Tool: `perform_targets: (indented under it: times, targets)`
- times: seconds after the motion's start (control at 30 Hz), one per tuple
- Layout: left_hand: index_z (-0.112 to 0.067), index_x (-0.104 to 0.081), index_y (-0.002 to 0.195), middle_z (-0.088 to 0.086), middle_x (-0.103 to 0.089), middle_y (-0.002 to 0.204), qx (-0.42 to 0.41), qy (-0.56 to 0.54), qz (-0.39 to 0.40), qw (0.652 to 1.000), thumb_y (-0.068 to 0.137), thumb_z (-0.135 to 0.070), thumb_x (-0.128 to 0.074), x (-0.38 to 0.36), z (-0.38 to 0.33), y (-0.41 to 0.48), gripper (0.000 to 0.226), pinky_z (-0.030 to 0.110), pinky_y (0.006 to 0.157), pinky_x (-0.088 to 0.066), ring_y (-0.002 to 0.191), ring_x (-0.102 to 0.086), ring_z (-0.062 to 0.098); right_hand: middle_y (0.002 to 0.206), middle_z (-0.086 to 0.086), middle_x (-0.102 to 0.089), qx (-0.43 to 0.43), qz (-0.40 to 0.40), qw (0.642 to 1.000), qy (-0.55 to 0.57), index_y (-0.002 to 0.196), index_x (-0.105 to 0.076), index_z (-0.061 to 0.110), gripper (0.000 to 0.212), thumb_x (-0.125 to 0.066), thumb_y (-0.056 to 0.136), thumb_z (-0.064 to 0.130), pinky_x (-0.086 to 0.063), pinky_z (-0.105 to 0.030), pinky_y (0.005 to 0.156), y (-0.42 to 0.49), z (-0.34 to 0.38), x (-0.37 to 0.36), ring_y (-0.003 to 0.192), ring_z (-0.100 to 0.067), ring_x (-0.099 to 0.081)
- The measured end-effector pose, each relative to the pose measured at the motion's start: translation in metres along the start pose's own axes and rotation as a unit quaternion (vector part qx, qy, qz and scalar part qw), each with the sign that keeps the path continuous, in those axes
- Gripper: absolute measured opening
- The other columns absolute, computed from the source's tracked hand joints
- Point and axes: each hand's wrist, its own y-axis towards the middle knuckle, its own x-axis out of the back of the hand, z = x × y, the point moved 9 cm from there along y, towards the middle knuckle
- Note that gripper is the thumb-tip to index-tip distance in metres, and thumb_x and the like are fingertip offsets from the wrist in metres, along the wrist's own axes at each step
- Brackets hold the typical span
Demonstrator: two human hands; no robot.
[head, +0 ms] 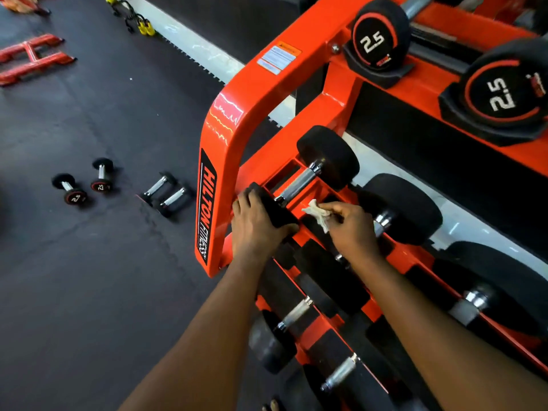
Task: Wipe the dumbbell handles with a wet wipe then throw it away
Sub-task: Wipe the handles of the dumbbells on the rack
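Observation:
A black dumbbell with a chrome handle (299,183) lies on the middle shelf of the orange rack (225,137), at its left end. My left hand (258,223) grips the near black head of that dumbbell. My right hand (353,228) pinches a crumpled white wet wipe (318,215) just right of the handle, above the shelf rail; the wipe is not touching the handle. A second, larger dumbbell (403,209) sits right behind my right hand.
More dumbbells fill the lower shelf (296,314) and the top shelf holds 2.5 dumbbells (376,37). Several small dumbbells (74,191) lie on the dark rubber floor to the left, with red push-up frames (32,57) farther back.

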Motion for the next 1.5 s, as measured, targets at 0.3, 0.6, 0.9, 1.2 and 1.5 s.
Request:
perform_targets:
  times: [0.3, 0.6, 0.9, 1.2, 1.5]
  targets:
    - [-0.001, 0.013, 0.157, 0.018, 0.007, 0.167, 0.015, 0.048, 0.144, 0.988, 0.057, -0.044, -0.096, -0.044, 0.014, 0.031, 0.154, 0.044, 0.125, -0.001, 0.155, 0.009, 0.033, 0.105, 0.003, -0.074, 0.143, 0.117, 0.969, -0.163, 0.106, -0.076, 0.023, 0.043, -0.041, 0.082, 0.03, -0.051, -0.032, 0.094, 0.08, 0.037, -0.083, 0.101, -0.011, -0.068]
    - [-0.01, 0.027, 0.154, 0.01, 0.028, 0.165, 0.082, 0.135, 0.27, 0.95, 0.062, -0.042, -0.094, -0.058, 0.028, 0.042, 0.155, 0.067, 0.116, 0.009, 0.152, 0.027, 0.026, 0.133, 0.006, -0.061, 0.294, 0.326, 0.758, -0.483, 0.134, -0.056, 0.03, 0.069, -0.009, 0.083, 0.037, -0.004, -0.049, 0.121, 0.071, 0.031, -0.137, 0.137, -0.014, -0.044]
    - [-0.022, 0.028, 0.155, 0.011, 0.03, 0.164, 0.149, 0.147, 0.279, 0.937, 0.067, -0.041, -0.091, -0.055, 0.033, 0.042, 0.149, 0.075, 0.112, 0.007, 0.15, 0.031, 0.026, 0.102, -0.011, -0.071, 0.274, 0.393, 0.705, -0.523, 0.101, -0.069, 0.008, 0.023, -0.05, 0.092, 0.019, -0.037, -0.042, 0.109, 0.1, 0.046, -0.175, 0.102, -0.032, -0.064]
    - [-0.019, 0.03, 0.154, 0.016, 0.028, 0.164, 0.146, 0.167, 0.275, 0.935, 0.069, -0.04, -0.091, -0.051, 0.033, 0.041, 0.149, 0.068, 0.111, 0.016, 0.15, 0.031, 0.03, 0.096, -0.007, -0.071, 0.305, 0.365, 0.74, -0.476, 0.1, -0.068, 0.014, 0.026, -0.045, 0.092, 0.021, -0.019, -0.039, 0.117, 0.093, 0.051, -0.163, 0.099, -0.027, -0.065]
    - [-0.011, 0.024, 0.156, 0.023, 0.018, 0.165, 0.127, 0.133, 0.231, 0.955, 0.067, -0.037, -0.092, -0.05, 0.028, 0.042, 0.149, 0.047, 0.122, 0.01, 0.154, 0.018, 0.034, 0.084, 0.0, -0.072, 0.358, 0.288, 0.795, -0.397, 0.091, -0.072, 0.02, 0.027, -0.046, 0.084, 0.025, -0.022, -0.032, 0.117, 0.089, 0.028, -0.155, 0.09, -0.02, -0.068]
